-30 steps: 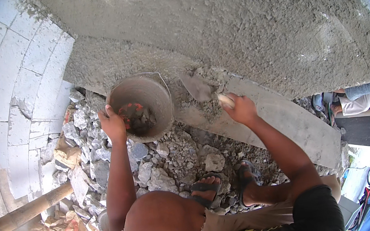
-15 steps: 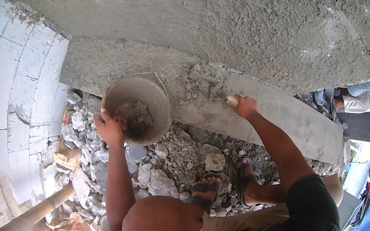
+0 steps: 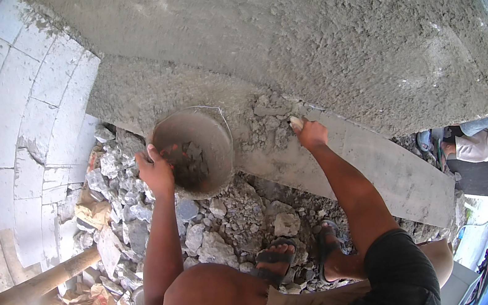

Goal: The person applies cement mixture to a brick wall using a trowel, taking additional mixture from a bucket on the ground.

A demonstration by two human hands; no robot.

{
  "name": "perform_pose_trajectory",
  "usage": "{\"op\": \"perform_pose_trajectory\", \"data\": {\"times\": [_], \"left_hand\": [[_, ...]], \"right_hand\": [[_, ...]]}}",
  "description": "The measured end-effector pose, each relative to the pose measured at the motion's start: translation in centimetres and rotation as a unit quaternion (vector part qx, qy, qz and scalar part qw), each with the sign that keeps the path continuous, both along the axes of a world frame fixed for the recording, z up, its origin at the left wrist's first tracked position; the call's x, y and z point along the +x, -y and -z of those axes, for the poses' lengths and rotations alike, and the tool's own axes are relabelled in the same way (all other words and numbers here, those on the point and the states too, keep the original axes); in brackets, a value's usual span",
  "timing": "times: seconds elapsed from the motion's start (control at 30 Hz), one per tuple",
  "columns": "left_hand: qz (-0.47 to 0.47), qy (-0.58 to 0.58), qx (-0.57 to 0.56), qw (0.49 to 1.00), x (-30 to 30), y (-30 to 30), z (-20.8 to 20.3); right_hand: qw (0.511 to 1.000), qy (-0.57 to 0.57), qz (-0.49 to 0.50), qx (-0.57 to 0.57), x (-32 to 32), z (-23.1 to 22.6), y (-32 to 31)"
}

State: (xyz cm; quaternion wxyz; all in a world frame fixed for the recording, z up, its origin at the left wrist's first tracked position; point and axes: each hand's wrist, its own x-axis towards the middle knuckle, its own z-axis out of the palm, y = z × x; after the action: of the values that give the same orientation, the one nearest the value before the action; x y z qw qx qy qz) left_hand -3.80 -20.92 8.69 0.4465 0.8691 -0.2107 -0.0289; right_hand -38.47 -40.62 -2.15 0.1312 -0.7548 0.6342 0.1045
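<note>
My left hand grips the left rim of a grey, mortar-smeared bucket, which is tilted against the ledge with its mouth toward me. Dark lumps and some reddish bits lie inside it, and its thin wire handle rests along the far rim. Closed round a pale-handled tool, my right hand is beside a heap of wet grey mortar. The tool's working end cannot be made out. Mortar and tool are on a smooth grey ledge at the foot of a rough cement surface.
Broken concrete rubble lies under the ledge and around my sandalled feet. Pale block wall rises at the left, above a wooden pole. Another person's leg shows at the far right.
My right hand and the tool have moved slightly left and up, closer to the mortar heap. The bucket and my left hand sit a little further right and lower in view.
</note>
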Motion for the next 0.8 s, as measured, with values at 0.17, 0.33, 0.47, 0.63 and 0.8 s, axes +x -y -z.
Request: {"op": "perform_pose_trajectory", "data": {"times": [0.17,0.33,0.47,0.63,0.8], "left_hand": [[-0.008,0.002,0.011,1.0,0.2,0.2,-0.1],[-0.002,-0.005,0.002,1.0,0.1,0.3,0.3],[-0.001,-0.053,-0.014,0.998,-0.4,0.7,-1.1],[-0.023,0.062,0.029,0.997,1.0,0.4,1.1],[-0.015,-0.008,0.007,1.0,-0.5,0.9,-1.2]], "right_hand": [[1.0,0.025,0.0,-0.002,-1.2,-1.3,-0.5],[0.999,0.032,-0.013,-0.038,-1.2,-3.6,-0.9],[0.991,0.091,-0.073,-0.066,0.7,-10.1,-1.8],[0.961,0.169,-0.186,-0.113,5.6,-17.0,-6.5],[0.875,0.187,-0.34,-0.289,7.3,-14.8,-10.1]]}}
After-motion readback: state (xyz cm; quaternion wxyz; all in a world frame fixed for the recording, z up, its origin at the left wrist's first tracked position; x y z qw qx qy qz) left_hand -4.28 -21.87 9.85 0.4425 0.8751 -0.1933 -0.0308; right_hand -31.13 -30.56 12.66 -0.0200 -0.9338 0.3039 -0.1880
